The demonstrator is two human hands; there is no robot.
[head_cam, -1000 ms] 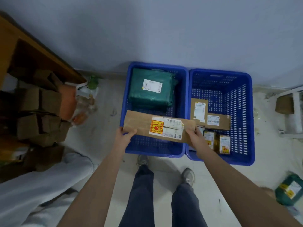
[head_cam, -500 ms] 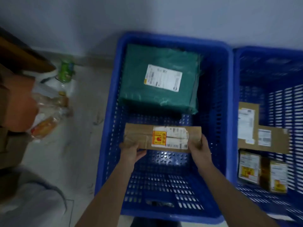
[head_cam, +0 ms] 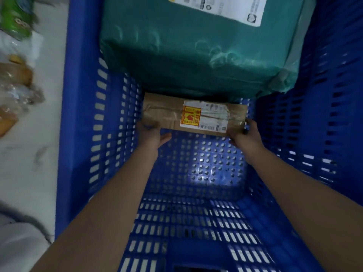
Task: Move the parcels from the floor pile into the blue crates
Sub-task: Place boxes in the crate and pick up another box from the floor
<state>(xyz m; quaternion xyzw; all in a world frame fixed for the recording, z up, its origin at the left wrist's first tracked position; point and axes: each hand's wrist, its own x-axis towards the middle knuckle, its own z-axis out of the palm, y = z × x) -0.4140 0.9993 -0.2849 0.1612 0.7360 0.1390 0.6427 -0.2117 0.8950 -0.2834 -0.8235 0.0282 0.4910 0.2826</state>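
Note:
A long brown cardboard parcel (head_cam: 165, 114) with a white label and an orange fragile sticker lies low inside the blue crate (head_cam: 82, 118), close to the perforated floor. My left hand (head_cam: 150, 134) grips its left end and my right hand (head_cam: 245, 134) grips its right end. Just behind it, a large green plastic-wrapped parcel (head_cam: 186, 50) with a white label fills the far half of the crate. Whether the brown parcel rests on the crate floor I cannot tell.
The crate's near half shows bare perforated floor (head_cam: 196, 169). Left of the crate on the pale floor lie clear plastic bags (head_cam: 17, 89) and a green object (head_cam: 16, 24). A white garment edge (head_cam: 17, 242) shows at bottom left.
Both hands have lowered the brown parcel deeper into the crate, toward the green parcel's base. My head has dropped closer, so the crate now fills the view and the second crate is out of frame.

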